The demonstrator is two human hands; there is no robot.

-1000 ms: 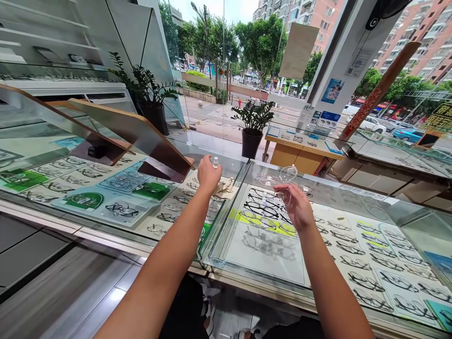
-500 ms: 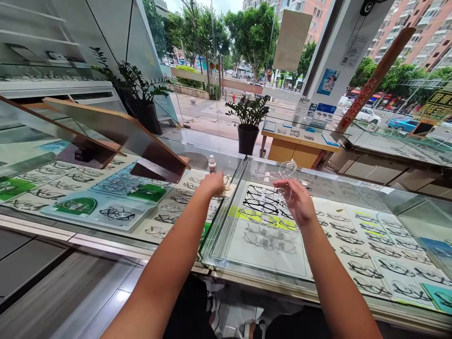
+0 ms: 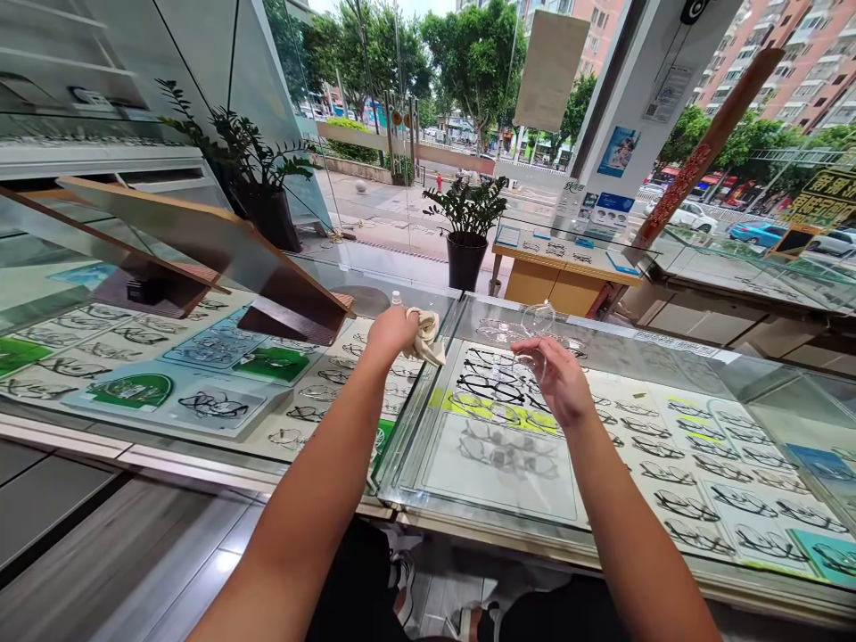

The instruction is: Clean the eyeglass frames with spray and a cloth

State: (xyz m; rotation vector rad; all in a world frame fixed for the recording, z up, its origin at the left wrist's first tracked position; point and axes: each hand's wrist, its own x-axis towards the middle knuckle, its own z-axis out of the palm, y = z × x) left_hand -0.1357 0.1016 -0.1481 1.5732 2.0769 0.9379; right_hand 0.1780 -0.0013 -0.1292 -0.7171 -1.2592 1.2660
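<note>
The left hand (image 3: 391, 332) is closed around a crumpled cream-coloured cleaning cloth (image 3: 428, 339), lifted just clear of the glass countertop (image 3: 621, 366) near the seam where the two display cases meet; a loose corner of the cloth hangs toward the right. Just behind that hand, close to the far edge of the left case, a small white-capped bottle (image 3: 397, 298) stands upright, mostly hidden by the knuckles. The right hand (image 3: 558, 383) hovers over the right case, near its far-left corner, with thumb and fingertips pinching a pair of clear, thin-rimmed spectacles (image 3: 535, 334); one lens sticks up above the fingers, and the pair is so transparent that how its arms lie cannot be made out. Cloth and spectacles are near each other but apart. Under the glass lie rows of dark-framed glasses on white and yellow-green cards (image 3: 495, 397). By the look of it, the step in hand is bringing the cloth to the lenses for a wipe. The next move would call for closing the gap between the hands, folding the cloth around one lens and rubbing lightly while the right hand keeps a steady, gentle pinch on the frame.
</note>
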